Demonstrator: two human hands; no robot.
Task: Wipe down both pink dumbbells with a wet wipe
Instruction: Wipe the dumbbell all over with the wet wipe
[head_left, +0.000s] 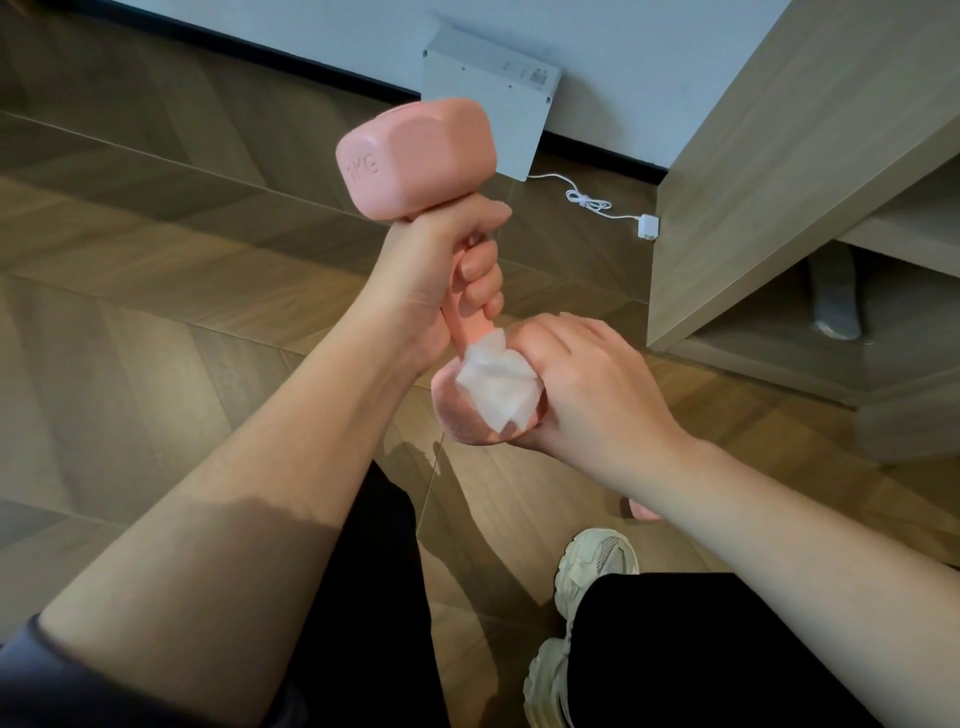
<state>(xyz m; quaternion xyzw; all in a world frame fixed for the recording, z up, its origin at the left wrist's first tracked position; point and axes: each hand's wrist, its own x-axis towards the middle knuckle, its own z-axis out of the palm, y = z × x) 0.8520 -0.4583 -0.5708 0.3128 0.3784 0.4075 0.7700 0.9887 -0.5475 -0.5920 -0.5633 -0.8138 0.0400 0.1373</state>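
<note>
As left hand (428, 283) grips dumbbell (415, 156), right hand (587, 387) wipes.

The dumbbell (415, 156) had a smooth pink coating with a soft matt sheen and "1KG" moulded in relief on its upper head. Its lower head looked duller and speckled. The wipe (493, 389) was a thin, white, cloth-like sheet, crumpled and faintly translucent. The floor (156, 260) showed lightly glossy wood-grain planks. At 2 o'clock the cabinet (779, 156) had pale matt wood grain. At 5 o'clock the shoe (597, 566) showed off-white mesh beside matt black cloth trousers (675, 649).
</note>
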